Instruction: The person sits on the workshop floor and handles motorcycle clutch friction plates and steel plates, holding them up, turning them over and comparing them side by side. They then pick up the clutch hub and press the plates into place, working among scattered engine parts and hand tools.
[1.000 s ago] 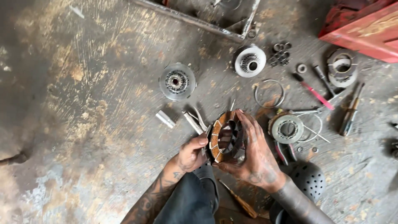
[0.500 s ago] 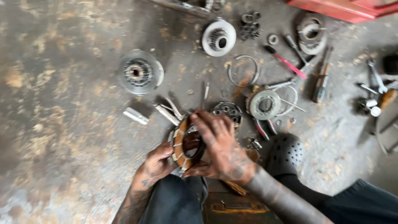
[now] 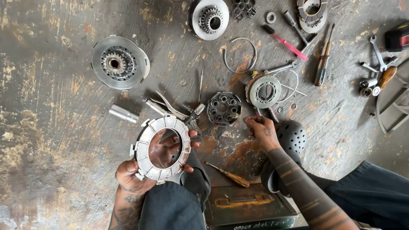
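Note:
My left hand [image 3: 147, 170] holds a ring-shaped clutch friction plate [image 3: 162, 148] with tabs round its rim, face up toward the camera, the fingers showing through its middle. My right hand [image 3: 260, 130] is apart from it, lowered to the floor with fingers slightly spread, just right of a dark round pressure plate with several holes [image 3: 224, 108]. It holds nothing that I can see. A pair of pliers [image 3: 174, 111] lies just above the friction plate.
On the concrete floor lie a large clutch hub [image 3: 119, 63], another hub [image 3: 209, 18], a plate stack [image 3: 264, 91], a wire ring [image 3: 240, 55], a metal sleeve [image 3: 123, 113], screwdrivers [image 3: 322, 64], spanners [image 3: 377, 49]. A wooden-handled screwdriver [image 3: 229, 175] and metal toolbox [image 3: 247, 206] sit near my knees.
The stack both hands gripped has come apart: my left hand now holds one friction plate turned flat to the camera, my right hand has let go and dropped to the floor.

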